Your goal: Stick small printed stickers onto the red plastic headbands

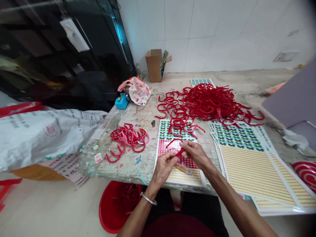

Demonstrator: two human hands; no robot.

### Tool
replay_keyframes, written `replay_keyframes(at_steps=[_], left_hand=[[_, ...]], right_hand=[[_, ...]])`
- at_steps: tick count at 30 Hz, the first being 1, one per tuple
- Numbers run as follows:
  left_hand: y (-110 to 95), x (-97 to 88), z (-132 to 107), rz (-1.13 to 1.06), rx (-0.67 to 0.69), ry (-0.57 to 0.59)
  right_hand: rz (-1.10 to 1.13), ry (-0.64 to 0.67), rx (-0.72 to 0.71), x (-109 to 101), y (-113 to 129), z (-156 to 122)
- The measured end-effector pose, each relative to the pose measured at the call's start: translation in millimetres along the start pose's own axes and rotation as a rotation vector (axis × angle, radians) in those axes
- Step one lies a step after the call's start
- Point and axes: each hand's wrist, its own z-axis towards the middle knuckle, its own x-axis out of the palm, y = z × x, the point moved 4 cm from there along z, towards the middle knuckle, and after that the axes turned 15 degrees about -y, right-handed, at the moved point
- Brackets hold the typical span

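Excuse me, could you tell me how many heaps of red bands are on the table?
2: a large heap at the back, spilling onto the printed sheets, and a smaller heap at the left.

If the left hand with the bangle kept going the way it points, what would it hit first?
Probably the red plastic band at the fingertips of the left hand, then the right hand just beyond; depth is unclear.

I'm viewing through one head-worn camera, it's looking forward and down, sitting close above the person's left hand (163,168) and right hand (195,154), facing a stained, worn workbench (118,164) and white tiled wall (217,33).
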Motion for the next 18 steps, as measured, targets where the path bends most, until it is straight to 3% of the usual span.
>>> replay_keyframes(at_steps=[6, 12, 14, 18], left_hand=[[-5.5, -7.2, -2.2, 0.044, 0.068, -0.171], [8.7, -37.2, 3.8, -0.087, 0.028, -0.351], [17.6, -47.9, 3.7, -0.115, -0.003, -0.382], [30.1, -62.3, -3.1, -0.100, -0.028, -0.408]], right_hand=[[-0.039, 0.028, -0.039, 4.2, 0.4, -2.6], [-0.760, -0.124, -0.726, -1.0, -19.7, -38.6], [-0.889, -0.092, -0.811, 2.3, -35.8, -52.0], [-0.963, -0.115, -0.801, 6.2, -52.0, -60.2]])
